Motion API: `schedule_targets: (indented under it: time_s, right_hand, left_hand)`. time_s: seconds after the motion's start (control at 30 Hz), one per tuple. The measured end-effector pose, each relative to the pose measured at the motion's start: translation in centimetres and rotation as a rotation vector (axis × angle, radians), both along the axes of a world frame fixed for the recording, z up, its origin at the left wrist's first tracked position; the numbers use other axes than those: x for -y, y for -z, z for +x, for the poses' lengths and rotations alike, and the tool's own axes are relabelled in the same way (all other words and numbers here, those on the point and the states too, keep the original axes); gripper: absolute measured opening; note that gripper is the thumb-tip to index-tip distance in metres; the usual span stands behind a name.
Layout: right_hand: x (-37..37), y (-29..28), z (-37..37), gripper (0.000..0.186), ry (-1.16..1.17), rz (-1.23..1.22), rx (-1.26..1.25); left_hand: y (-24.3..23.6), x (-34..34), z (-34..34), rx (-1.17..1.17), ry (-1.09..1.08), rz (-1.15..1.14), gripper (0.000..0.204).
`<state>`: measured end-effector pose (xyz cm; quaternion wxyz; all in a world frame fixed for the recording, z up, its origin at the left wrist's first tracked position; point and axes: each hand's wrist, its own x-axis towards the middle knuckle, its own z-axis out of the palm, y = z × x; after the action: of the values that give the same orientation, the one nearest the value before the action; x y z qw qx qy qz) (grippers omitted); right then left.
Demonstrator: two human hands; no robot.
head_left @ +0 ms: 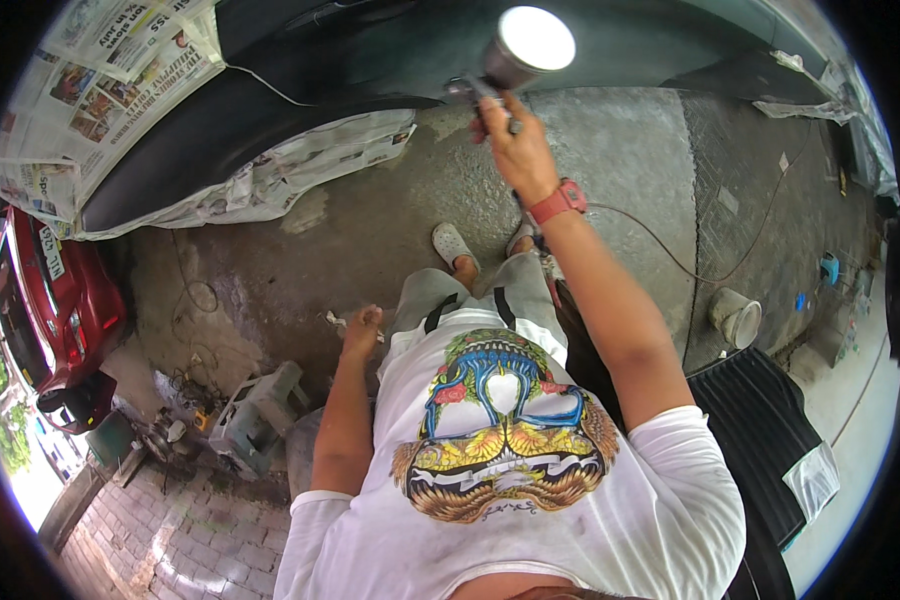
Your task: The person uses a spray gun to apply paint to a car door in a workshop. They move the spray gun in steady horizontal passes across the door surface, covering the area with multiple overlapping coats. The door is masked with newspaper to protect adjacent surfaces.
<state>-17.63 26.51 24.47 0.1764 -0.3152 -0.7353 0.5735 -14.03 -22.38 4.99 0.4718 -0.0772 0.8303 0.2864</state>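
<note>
While aloft, white-topped spray-gun cup (533, 42)

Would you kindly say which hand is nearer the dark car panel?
The right hand, holding a spray gun near the dark car panel; the left hand is farther back, beside the thigh.

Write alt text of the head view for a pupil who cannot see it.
A person's right hand holds a spray gun beside a dark vehicle body partly masked with newspaper. The left hand grips what looks like a white scrap. A red car stands at far left.
</note>
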Motion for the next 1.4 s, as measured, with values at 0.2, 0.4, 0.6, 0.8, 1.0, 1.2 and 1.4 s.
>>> schedule_targets:
  time_s: [0.2, 0.4, 0.6, 0.8, 1.0, 1.2, 1.4]
  right_hand:
    - [-8.5, -0.5, 6.7, 0.056, 0.194, 0.042, 0.047]
    - [-17.8, 1.2, 12.8, 0.051, 0.306, 0.106, -0.007]
    - [-26.0, 0.2, 17.9, 0.051, 0.347, 0.12, 0.059]
    - [-34.0, 0.4, 21.9, 0.052, 0.386, 0.096, 0.056]
    - [-41.4, 0.4, 25.2, 0.054, 0.465, 0.125, 0.089]
    - [-47.7, 0.7, 26.7, 0.053, 0.512, 0.16, 0.13]
    - [-53.0, 3.3, 27.5, 0.058, 0.612, 0.307, 0.219]
  left_hand:
    - [0.4, -1.8, -0.3, -0.014, 0.033, -0.042, 0.05]
    - [-1.8, -6.7, 0.0, 0.016, 0.085, -0.102, 0.048]
    - [-5.3, -13.5, 1.4, -0.047, 0.153, -0.145, 0.045]
    - [-5.7, -18.8, 3.8, -0.053, 0.182, -0.128, 0.046]
    - [-8.0, -25.3, 5.3, -0.048, 0.257, -0.161, 0.047]
    - [-9.0, -27.7, 6.4, -0.086, 0.262, -0.116, 0.049]
    - [-9.2, -27.3, 7.5, -0.088, 0.216, -0.132, 0.045]
